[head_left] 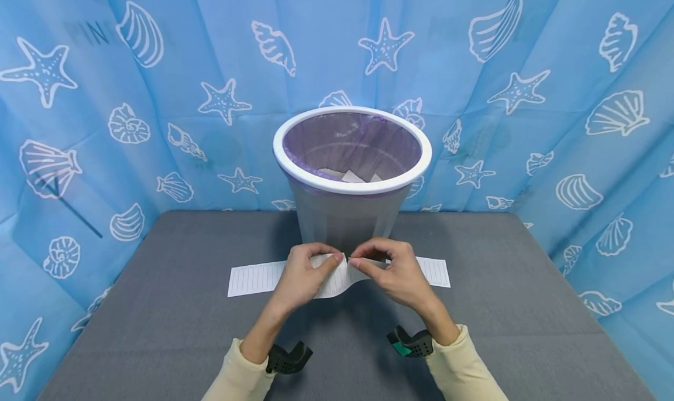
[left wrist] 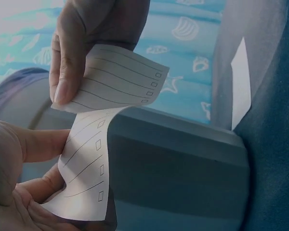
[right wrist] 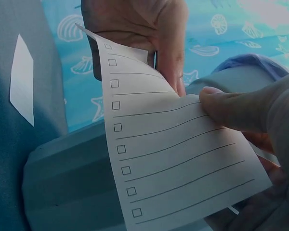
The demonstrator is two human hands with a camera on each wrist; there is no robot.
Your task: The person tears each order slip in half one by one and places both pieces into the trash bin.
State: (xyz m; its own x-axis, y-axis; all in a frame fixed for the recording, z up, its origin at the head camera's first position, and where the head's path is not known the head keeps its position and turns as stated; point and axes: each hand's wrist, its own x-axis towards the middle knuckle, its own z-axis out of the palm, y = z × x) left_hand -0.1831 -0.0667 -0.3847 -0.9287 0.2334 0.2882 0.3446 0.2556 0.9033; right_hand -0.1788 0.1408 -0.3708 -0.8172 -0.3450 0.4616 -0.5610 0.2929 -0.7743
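Both hands pinch one lined paper slip with a row of small checkboxes (head_left: 334, 281), held up over the table in front of a bin. My left hand (head_left: 302, 275) grips it between thumb and fingers near the middle of its upper edge. Close beside it, my right hand (head_left: 397, 272) pinches the same edge. Between the thumbs the slip has a notch that looks like a tear; in the left wrist view the paper (left wrist: 84, 163) bends sharply there, its two parts still joined along the checkbox side. The right wrist view shows the slip's checkboxes and ruled lines (right wrist: 159, 144) broadly.
A grey waste bin (head_left: 342, 213) with a white rim and purple liner stands behind the hands, paper pieces (head_left: 351, 177) inside. Lined strips lie on the grey table at left (head_left: 253, 278) and right (head_left: 436, 271). A blue seashell curtain (head_left: 326, 32) surrounds the table.
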